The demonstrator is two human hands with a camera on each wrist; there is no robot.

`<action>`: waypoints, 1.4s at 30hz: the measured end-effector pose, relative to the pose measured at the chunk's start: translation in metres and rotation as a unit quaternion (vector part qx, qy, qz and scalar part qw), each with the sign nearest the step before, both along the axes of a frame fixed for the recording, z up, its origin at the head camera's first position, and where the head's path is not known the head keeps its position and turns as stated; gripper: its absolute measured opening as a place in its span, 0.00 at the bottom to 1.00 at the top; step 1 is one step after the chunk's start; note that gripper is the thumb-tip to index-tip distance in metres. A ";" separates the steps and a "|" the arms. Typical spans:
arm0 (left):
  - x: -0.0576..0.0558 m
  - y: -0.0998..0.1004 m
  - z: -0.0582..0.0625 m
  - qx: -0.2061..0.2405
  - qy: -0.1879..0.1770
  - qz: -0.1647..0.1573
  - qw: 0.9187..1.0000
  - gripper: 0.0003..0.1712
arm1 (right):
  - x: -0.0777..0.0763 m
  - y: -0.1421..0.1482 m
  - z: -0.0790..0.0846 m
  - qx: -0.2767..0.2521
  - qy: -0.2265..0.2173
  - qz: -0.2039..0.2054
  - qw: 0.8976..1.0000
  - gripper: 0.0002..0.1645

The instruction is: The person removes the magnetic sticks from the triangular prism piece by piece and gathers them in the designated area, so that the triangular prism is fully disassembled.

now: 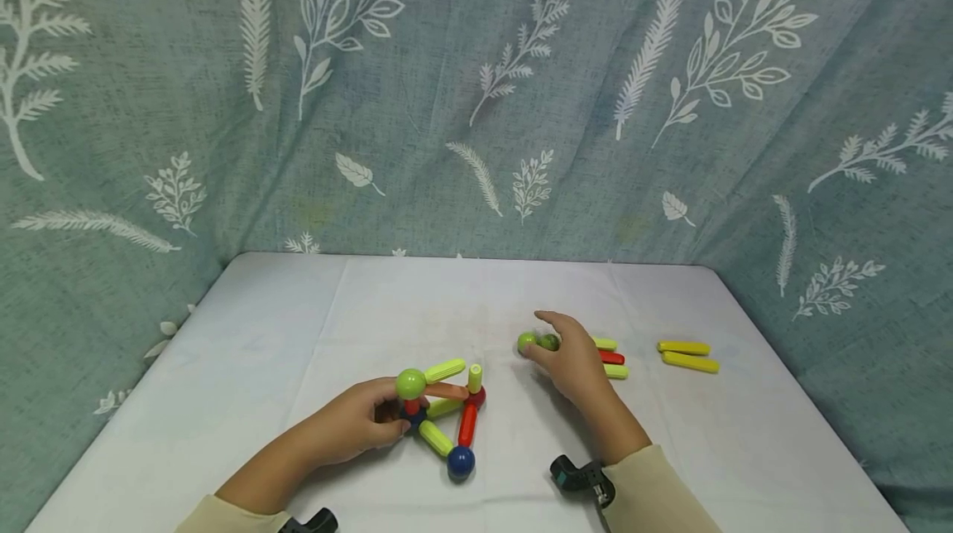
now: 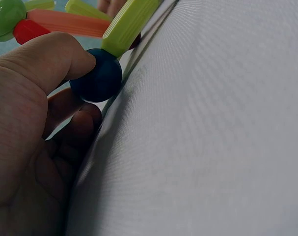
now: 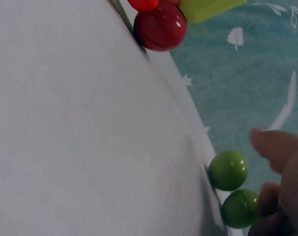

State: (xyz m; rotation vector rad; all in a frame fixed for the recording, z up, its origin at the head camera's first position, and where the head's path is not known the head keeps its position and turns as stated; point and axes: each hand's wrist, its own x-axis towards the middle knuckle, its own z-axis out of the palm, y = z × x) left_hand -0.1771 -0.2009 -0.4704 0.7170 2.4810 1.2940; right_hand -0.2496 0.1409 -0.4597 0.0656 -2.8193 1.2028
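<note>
Left hand [image 1: 361,423] pinches the light-looking frame [image 1: 467,425] aptly at its blue ball [image 2: 103,80]; right hand [image 1: 572,361] hangs loose beside green balls [image 1: 526,341] toward the worktop's [image 1: 372,301] far edge.

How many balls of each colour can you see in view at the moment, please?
Green balls: 3
Blue balls: 2
Red ball: 1
Total: 6
</note>
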 end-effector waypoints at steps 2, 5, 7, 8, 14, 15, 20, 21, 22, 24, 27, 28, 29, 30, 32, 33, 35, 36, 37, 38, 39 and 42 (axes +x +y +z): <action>0.000 0.000 0.000 -0.001 0.001 -0.002 1.000 0.18 | 0.005 -0.005 0.003 -0.015 0.022 0.006 1.000 0.32; 0.000 0.000 0.001 -0.002 0.002 -0.003 1.000 0.18 | 0.017 -0.014 0.010 -0.033 0.036 0.055 0.997 0.26; 0.000 0.000 0.002 0.000 0.003 -0.004 1.000 0.18 | 0.023 -0.020 0.012 -0.034 0.036 0.114 0.992 0.23; 0.000 0.001 0.002 -0.001 0.004 -0.003 1.000 0.18 | 0.026 -0.023 0.013 -0.037 0.029 0.144 0.988 0.23; -0.001 0.001 0.001 -0.008 0.008 -0.001 1.000 0.18 | 0.037 -0.035 0.012 -0.051 -0.047 0.268 0.961 0.23; -0.002 0.001 0.000 -0.008 0.008 -0.002 1.000 0.18 | 0.037 -0.036 0.011 -0.050 -0.054 0.274 0.959 0.22; -0.002 0.000 -0.002 -0.009 0.011 -0.004 1.000 0.18 | 0.038 -0.039 0.006 -0.038 -0.068 0.268 0.960 0.18; -0.002 -0.001 -0.002 -0.007 0.012 -0.006 1.000 0.18 | 0.038 -0.039 0.006 -0.032 -0.068 0.266 0.961 0.17; -0.002 -0.001 -0.002 -0.008 0.013 -0.005 1.000 0.18 | 0.038 -0.039 0.005 -0.030 -0.068 0.266 0.961 0.16; -0.002 -0.001 -0.003 -0.009 0.015 -0.004 1.000 0.18 | 0.038 -0.039 0.006 -0.030 -0.067 0.269 0.960 0.15; -0.002 -0.001 -0.003 -0.024 0.020 0.013 0.999 0.18 | 0.039 -0.038 0.007 -0.024 -0.062 0.277 0.959 0.12; -0.002 -0.001 -0.003 -0.029 0.021 0.023 0.999 0.18 | 0.039 -0.038 0.008 -0.019 -0.061 0.281 0.958 0.11; -0.003 -0.001 -0.003 -0.030 0.019 0.033 0.999 0.18 | 0.040 -0.037 0.008 -0.016 -0.059 0.286 0.956 0.10; -0.003 0.000 -0.004 -0.030 0.016 0.043 0.998 0.18 | 0.040 -0.037 0.008 -0.009 -0.057 0.292 0.955 0.10; -0.004 0.001 -0.004 -0.020 0.009 0.065 0.998 0.18 | 0.041 -0.036 0.009 0.008 -0.054 0.299 0.953 0.11; -0.005 0.002 -0.004 -0.013 0.005 0.076 0.997 0.17 | 0.041 -0.036 0.009 0.012 -0.053 0.302 0.952 0.12; -0.006 0.003 -0.005 -0.006 0.000 0.092 0.996 0.14 | 0.042 -0.036 0.009 0.015 -0.053 0.303 0.951 0.13; -0.006 0.003 -0.005 -0.008 0.000 0.098 0.995 0.12 | 0.042 -0.037 0.009 0.018 -0.053 0.300 0.952 0.13; -0.006 0.004 -0.005 -0.014 0.002 0.102 0.995 0.11 | 0.043 -0.037 0.009 0.018 -0.053 0.296 0.954 0.13; -0.006 0.004 -0.005 -0.024 0.005 0.104 0.994 0.10 | 0.043 -0.038 0.009 0.019 -0.052 0.291 0.955 0.14; -0.005 0.003 -0.005 -0.035 0.008 0.103 0.994 0.09 | 0.044 -0.039 0.009 0.020 -0.051 0.286 0.957 0.14; -0.003 0.002 -0.004 -0.054 0.016 0.088 0.994 0.06 | 0.046 -0.042 0.009 0.025 -0.048 0.267 0.962 0.15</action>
